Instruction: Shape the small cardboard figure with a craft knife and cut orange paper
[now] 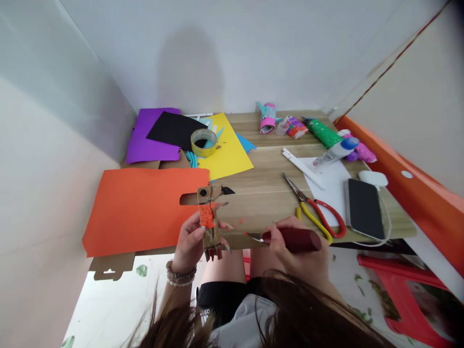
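My left hand (189, 241) is closed around a brown cardboard bird figure (212, 236), held upright at the table's front edge. The bird has a black round eye, a black pointed beak and orange paper bits covering its front. In my right hand (300, 261) is a craft knife (295, 239) with a dark red handle, its blade pointing left toward the bird but apart from it. A tiny orange piece shows at the blade's tip. Small orange scraps (239, 222) lie on the wood between the hands. Beside the bird lies an orange paper sheet (145, 212) with a cut-out slot.
Scissors (308, 200), a phone (364, 208) and a glue bottle (335, 153) lie to the right. Yellow paper (228, 162) with a tape roll (203, 151), black paper (170, 128) and purple paper (145, 145) are at back left. A pink tube (268, 126) stands near the wall.
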`<state>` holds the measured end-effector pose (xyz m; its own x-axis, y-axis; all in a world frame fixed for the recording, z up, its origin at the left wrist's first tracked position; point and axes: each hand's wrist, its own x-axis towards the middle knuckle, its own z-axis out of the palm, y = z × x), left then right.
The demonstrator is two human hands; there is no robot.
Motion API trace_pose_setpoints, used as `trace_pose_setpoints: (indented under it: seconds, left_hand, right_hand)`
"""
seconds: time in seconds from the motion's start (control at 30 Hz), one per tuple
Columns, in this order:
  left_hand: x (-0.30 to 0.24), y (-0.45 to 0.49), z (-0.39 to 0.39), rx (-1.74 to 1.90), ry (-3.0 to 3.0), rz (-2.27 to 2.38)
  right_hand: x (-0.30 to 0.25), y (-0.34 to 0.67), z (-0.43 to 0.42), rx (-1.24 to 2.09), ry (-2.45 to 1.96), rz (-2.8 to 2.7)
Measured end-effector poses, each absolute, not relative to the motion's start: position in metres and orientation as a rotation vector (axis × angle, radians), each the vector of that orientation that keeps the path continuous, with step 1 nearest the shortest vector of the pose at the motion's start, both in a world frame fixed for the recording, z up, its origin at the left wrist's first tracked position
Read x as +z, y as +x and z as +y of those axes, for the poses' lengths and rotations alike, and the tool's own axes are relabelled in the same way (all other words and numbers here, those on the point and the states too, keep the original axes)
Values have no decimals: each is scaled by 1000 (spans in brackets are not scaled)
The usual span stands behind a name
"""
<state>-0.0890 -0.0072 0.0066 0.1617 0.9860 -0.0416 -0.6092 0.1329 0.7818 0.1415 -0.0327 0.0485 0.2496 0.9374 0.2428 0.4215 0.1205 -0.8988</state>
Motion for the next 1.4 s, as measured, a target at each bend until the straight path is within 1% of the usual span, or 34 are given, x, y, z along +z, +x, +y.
trace_pose_setpoints:
  seconds: [0.13,0.2,0.3,0.4,0.5,0.63,0.8,1.13,1.4]
  left_hand:
    - [9,-88,-6,1255,731,579]
    - [11,-88,-6,1261,728,556]
    - [13,-87,-5,1268,703,582]
    - [13,-87,-5,1249,716,600]
    - [13,-88,-5,1248,737,599]
    - [11,-89,-6,1283,704,656]
    - [9,-89,-6,1285,698,653]
    - [5,-90,-7,1259,703,603]
    - [4,-89,-6,1259,693,618]
  right_hand:
    - [60,141,-39,626,-1544,-1303]
    - [66,141,-40,617,-1475,-1211]
    - [77,138,-37,610,-1317,-916]
    - [91,131,-31,679,-1156,-683]
    - [103,123,-27,796,-1058,-584]
    - [108,113,-32,993,-1104,-635]
    - [107,100,-43,1080,-1198,-649]
    - [104,98,-43,1001,-1225,-856]
    - [106,94,-42,1035,-1231,-805]
